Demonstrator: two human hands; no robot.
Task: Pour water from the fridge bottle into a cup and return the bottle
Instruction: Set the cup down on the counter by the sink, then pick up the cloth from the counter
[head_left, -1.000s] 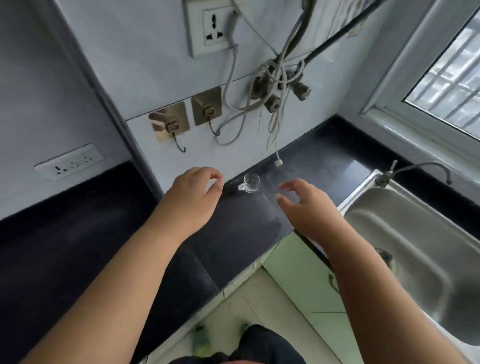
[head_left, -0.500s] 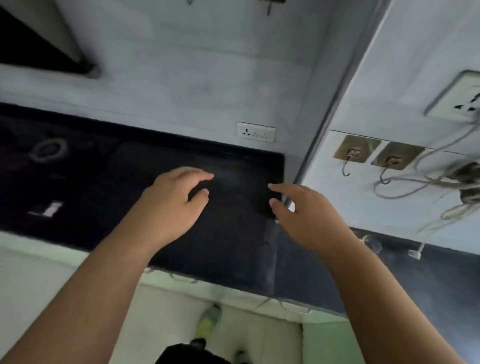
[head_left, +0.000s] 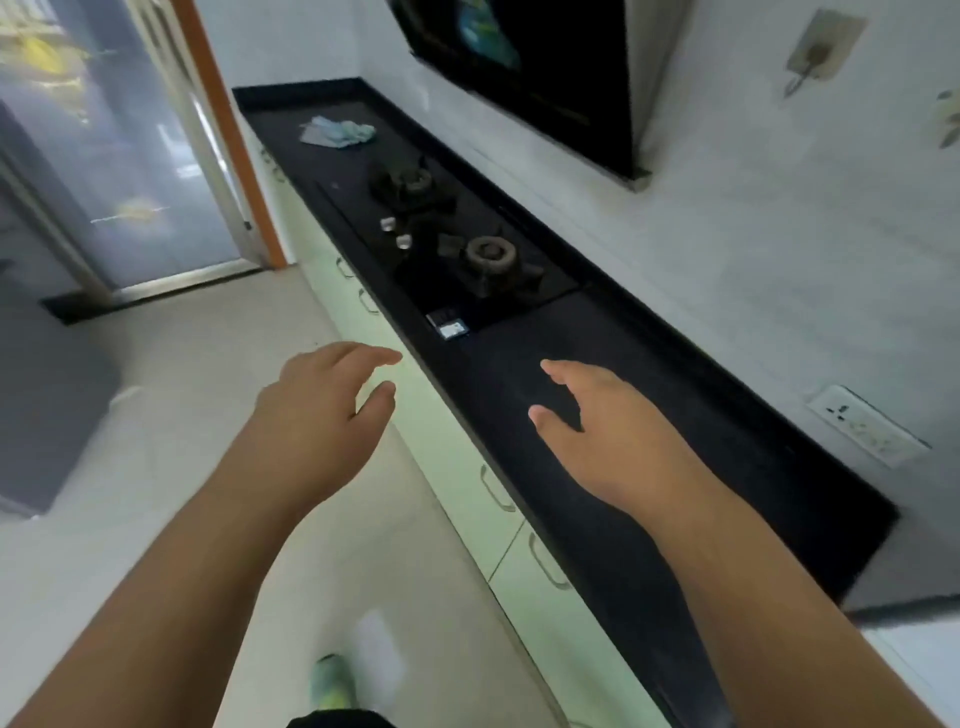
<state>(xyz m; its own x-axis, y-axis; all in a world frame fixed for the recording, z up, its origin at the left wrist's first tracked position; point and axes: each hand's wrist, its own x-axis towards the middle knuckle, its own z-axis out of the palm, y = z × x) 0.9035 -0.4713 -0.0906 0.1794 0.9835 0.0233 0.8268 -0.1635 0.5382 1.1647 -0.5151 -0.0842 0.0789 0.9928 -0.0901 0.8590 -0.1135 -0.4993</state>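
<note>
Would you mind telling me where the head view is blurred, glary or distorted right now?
Head view: the glass door at far left is smeared with streaky reflections; the countertop edge bows from the wide-angle lens; the left hand and right hand are fairly sharp; lighting is soft, with faint shadows.

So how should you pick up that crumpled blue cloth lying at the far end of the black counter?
Pinch the crumpled light-blue cloth from above at its raised, bunched folds. It lies slumped on the black stone counter with no stiff edge to slide under, so the puffed-up part probably gives fingers the most to catch.
</note>
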